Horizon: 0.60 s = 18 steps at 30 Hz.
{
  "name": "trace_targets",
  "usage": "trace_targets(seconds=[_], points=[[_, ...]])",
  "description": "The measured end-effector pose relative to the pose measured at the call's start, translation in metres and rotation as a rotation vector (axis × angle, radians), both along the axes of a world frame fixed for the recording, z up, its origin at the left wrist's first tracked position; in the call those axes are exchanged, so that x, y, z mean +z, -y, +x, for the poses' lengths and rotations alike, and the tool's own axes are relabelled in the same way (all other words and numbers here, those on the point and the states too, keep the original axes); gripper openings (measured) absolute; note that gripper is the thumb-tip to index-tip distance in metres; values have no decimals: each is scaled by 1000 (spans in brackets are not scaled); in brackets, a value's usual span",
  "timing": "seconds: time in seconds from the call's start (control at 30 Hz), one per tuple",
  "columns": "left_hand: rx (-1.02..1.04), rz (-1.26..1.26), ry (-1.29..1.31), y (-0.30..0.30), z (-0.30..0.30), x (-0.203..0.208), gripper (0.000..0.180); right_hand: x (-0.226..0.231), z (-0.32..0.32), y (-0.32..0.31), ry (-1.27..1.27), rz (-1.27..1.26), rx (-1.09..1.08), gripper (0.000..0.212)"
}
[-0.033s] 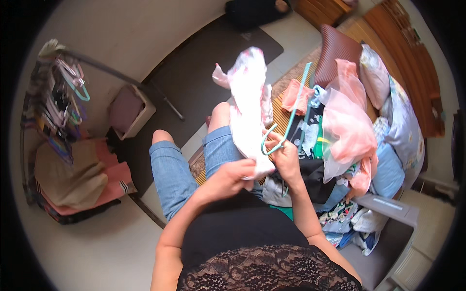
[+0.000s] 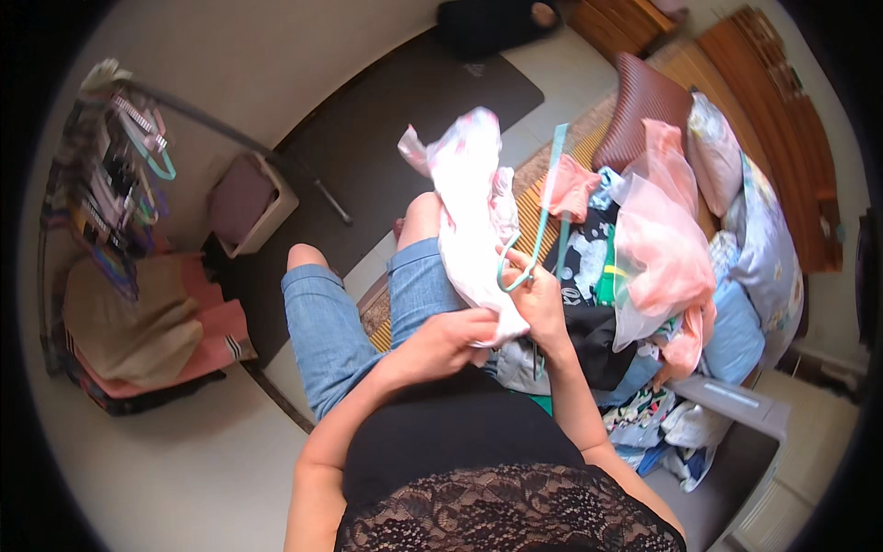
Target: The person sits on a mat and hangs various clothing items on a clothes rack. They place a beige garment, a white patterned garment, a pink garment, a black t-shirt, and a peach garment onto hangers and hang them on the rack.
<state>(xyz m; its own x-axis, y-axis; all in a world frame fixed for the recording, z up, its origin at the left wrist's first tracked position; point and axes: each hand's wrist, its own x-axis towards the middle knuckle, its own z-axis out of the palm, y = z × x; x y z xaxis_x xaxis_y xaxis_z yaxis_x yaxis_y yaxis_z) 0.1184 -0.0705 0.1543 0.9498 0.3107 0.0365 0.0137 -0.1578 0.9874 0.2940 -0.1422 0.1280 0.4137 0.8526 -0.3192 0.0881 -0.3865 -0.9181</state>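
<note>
Just right of the fingers a heap of clothes (image 2: 635,276) covers the bed, topped by a sheer pink garment (image 2: 658,244), with a ribbed brown cushion (image 2: 644,101) and pale pillows (image 2: 727,156) beyond it. Under the hands lie the person's knees in blue denim shorts (image 2: 340,322). Far to the left of the fingers stands a rack hung with hangers (image 2: 129,156), a folded stack of pink and beige cloth (image 2: 147,331) below it, and a small white bin (image 2: 253,202) holding something dark purple; what it is cannot be told.

The white garment with pink print (image 2: 474,212) is crumpled and rises above the fingers, over the knees. The left hand (image 2: 451,340) pinches its lower edge, fingers closed on the cloth. The right hand (image 2: 538,294) grips the teal hanger (image 2: 543,221), whose hook curls at the fingertips against the garment.
</note>
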Motion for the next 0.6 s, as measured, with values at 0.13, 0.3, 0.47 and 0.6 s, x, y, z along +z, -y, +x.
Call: trace_targets(seconds=[0.13,0.3,0.47,0.6], points=[[-12,-17,-61,-10,-15,-3,20,-2,-5,-7,-126,129,22,42],[468,204,-237,-44,-45,-35,37,38,4,-7,-95,253,-20,34],[638,385,-260,-57,-18,-86,64,82,20,3,32,482,-150,40],[866,464,-85,-54,29,-82,80,109,44,21,-14,734,-167,53]])
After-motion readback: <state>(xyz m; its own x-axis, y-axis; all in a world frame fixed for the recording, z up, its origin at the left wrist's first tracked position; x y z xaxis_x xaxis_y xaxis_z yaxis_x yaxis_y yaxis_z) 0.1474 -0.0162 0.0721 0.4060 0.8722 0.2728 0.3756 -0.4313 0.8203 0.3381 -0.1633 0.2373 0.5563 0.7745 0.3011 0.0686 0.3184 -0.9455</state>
